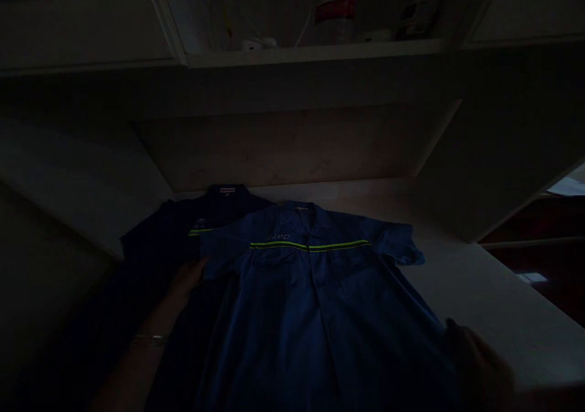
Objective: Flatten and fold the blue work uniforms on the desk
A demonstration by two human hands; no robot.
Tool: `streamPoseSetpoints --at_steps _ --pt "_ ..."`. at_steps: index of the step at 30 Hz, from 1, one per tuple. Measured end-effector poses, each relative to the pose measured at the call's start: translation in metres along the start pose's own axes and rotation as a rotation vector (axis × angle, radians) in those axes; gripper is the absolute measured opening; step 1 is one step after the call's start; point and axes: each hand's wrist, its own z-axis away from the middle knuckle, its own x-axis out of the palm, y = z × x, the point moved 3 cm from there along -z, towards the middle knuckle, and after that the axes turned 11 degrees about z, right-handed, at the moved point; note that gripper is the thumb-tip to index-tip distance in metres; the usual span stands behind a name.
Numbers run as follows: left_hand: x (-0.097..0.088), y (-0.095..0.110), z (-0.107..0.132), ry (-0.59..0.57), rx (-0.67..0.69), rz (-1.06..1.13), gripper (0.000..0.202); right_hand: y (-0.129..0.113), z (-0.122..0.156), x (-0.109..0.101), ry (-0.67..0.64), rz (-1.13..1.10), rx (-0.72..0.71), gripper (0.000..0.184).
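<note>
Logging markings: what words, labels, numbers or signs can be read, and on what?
Blue short-sleeved cloth shirt: chest letters seemingly ending "C", rest too dim; collar label too small.
Dark navy cloth shirt: neck label, chest mark unreadable.
Red-and-white-labelled container, dark pale-labelled container: both unreadable.

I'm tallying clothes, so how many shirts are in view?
2: a lighter blue shirt in the middle and a darker shirt to its left, partly beneath it. More may be hidden underneath.
</note>
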Motion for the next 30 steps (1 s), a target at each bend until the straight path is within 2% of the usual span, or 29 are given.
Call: streamPoseSetpoints --at_steps 3,6,11,14,17,19,21,23,25,26,28,30 --pt "0.007 0.001 -0.023 -0.046 0.031 -0.069 0.042 -0.045 0.011 0.032 -0.115 0.014 0.009 0.065" --pt "0.005 0.009 -0.032 -0.003 0.093 -0.184 0.039 -0.068 0.016 0.050 -0.214 0.060 -0.054 0.065" --pt "0.006 0.038 -0.033 0.042 0.268 -0.468 0.028 -0.067 0.015 0.058 -0.249 0.133 -0.159 0.061" --pt "0.018 0.049 -0.030 -0.004 0.341 -0.620 0.028 -0.063 0.015 0.059 -0.228 0.161 -0.186 0.059" --pt "0.043 0.064 -0.019 -0.077 0.469 -0.899 0.039 -0.064 0.015 0.061 -0.199 0.182 -0.216 0.058" --pt "0.066 0.078 -0.003 -0.107 0.595 -0.987 0.045 -0.065 0.016 0.062 -0.172 0.199 -0.237 0.058" --pt "0.094 0.092 0.017 -0.153 0.688 -0.906 0.048 -0.067 0.017 0.063 -0.163 0.213 -0.244 0.057" --pt "0.125 0.098 0.036 -0.279 0.733 -0.777 0.050 -0.066 0.018 0.063 -0.189 0.198 -0.209 0.057" --pt "0.154 0.093 0.046 -0.404 0.766 -0.666 0.052 -0.064 0.016 0.061 -0.243 0.116 -0.128 0.058" --pt "0.165 0.086 0.047 -0.432 0.802 -0.639 0.053 -0.062 0.013 0.058 -0.264 0.059 -0.069 0.059" --pt "0.182 0.065 0.039 -0.415 0.911 -0.688 0.056 -0.058 0.000 0.049 -0.255 -0.043 0.037 0.064" --pt "0.188 0.036 0.026 -0.354 1.026 -0.836 0.055 -0.055 -0.024 0.037 -0.177 -0.059 0.114 0.070"
